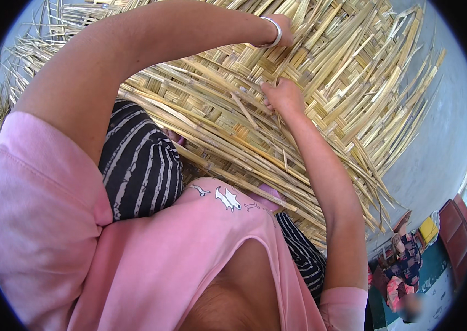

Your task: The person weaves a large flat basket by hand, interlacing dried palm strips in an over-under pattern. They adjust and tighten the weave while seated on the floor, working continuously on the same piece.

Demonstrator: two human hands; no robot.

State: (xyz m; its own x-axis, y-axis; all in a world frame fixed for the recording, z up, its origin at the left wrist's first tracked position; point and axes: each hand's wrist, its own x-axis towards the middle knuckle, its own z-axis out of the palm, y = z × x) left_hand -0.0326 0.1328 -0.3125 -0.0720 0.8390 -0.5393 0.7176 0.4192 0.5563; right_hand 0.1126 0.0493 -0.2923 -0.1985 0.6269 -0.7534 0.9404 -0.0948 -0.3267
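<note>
Mat [319, 103], one, left hand [286, 31], one bangle [277, 31], fingers' hold unclear, right hand [286, 96], fingers pinching one strip [279, 71]

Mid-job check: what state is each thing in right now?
Left hand, fingers bent at the strips; grip partly hidden
Right hand, fingers curled at the strips; exact hold unclear
Mat, woven in the middle, edges unfinished
Strip ends, loose and splayed at right
Bangle, on left wrist

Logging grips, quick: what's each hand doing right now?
Left hand: at the straw strips; fingers mostly hidden, grip can't be told.
Right hand: closed, apparently pinching straw strips.
</note>
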